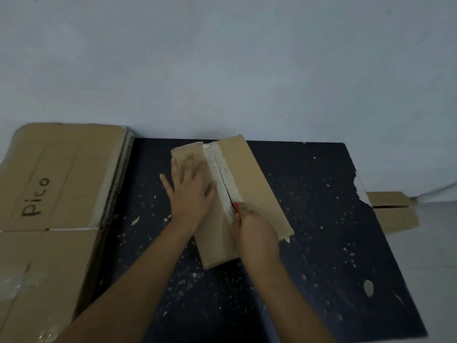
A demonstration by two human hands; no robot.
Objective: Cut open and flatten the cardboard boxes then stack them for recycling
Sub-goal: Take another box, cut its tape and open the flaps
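One small cardboard box (243, 191) lies mid-way across the dark speckled tabletop (321, 219), long side running away from the person, white tape strip (222, 179) down its top seam. Seam already split along most of its far length; uncut part looks to be at the near end. Left hand (190, 191) flat and open on the box's left flap, fingers spread, pinning it, gripping nothing. Right hand (254, 231) clenched round a red-tipped cutter (235, 206), blade in the seam at the near part of the tape. To do it well: probably keep blade shallow, pull straight along the seam toward the near end, keep left fingers off the cut line, press firmly so the box can't skid. Left of the box, a stack of flattened cardboard (57, 184) marked "Pico". Right of the box, off the tabletop edge, another cardboard piece (393, 211).
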